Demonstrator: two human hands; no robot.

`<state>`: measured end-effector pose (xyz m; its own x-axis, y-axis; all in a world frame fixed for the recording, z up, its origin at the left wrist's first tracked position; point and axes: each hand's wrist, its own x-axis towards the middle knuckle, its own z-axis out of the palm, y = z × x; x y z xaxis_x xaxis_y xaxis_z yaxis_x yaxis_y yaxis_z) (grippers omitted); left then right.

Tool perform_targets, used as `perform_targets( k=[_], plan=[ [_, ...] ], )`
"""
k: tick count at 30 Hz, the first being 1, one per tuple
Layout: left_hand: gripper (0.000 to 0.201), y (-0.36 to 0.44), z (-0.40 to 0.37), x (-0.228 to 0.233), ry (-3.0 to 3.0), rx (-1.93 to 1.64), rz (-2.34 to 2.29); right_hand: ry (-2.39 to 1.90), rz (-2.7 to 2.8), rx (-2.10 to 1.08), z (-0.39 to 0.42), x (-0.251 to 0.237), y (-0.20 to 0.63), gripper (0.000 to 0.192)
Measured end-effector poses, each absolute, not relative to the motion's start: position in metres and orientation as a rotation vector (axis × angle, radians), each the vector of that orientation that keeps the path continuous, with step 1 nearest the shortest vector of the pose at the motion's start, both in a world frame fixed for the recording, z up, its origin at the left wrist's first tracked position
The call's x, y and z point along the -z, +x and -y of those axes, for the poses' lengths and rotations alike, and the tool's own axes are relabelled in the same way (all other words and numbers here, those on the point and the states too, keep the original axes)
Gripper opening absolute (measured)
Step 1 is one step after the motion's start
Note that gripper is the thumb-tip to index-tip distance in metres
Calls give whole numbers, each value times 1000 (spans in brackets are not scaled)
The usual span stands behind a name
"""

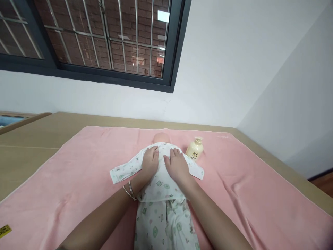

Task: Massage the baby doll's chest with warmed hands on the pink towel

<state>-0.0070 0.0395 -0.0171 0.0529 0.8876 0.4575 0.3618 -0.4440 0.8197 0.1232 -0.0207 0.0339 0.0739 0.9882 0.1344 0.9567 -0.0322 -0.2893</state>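
A baby doll lies on a pink blanket (85,166), dressed in a white printed top (161,177) and matching trousers (154,225). Its bald head (161,138) shows at the far end, beyond the collar; whether it lies face up or face down I cannot tell. My left hand (150,161) rests flat on the left side of the upper body, fingers stretched out. On the right side, my right hand (177,165) lies flat too, thumb spread from the fingers. Both sleeves reach outward. Bracelets (129,190) circle my left wrist.
A cream pump bottle (195,148) stands just right of the doll's shoulder. Tan board (33,139) borders the blanket. Behind rise a white wall (213,69) and a barred window (104,34). A yellow and black label (5,230) lies at the lower left.
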Motion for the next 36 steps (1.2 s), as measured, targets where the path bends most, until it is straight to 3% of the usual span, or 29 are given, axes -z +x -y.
perform_targets(
  k=[8,11,16,21,24,29,32,36],
  plan=[
    [38,-10,-40,19,1829,-1431,-1217,-1603,2273,-134,33,-25,102,55],
    [38,-8,-39,20,1912,-1437,-1232,-1651,2191,-206,18,-22,119,51],
    [40,-7,-33,27,1957,-1534,-1319,-1871,1958,-255,3,-20,139,63],
    [38,-7,-38,30,2122,-1381,-1455,-2045,1957,-43,24,-20,109,60],
    [41,-10,-46,26,2246,-1216,-1502,-1915,2165,44,40,-18,90,60],
    [44,-9,-38,19,2485,-1061,-1582,-1826,2161,-128,25,-23,112,55],
    [43,0,-22,19,2597,-1062,-1632,-1932,2009,-254,6,-25,138,63],
    [44,8,-13,21,2651,-1073,-1646,-2046,1984,-222,-1,-27,144,64]
  ],
)
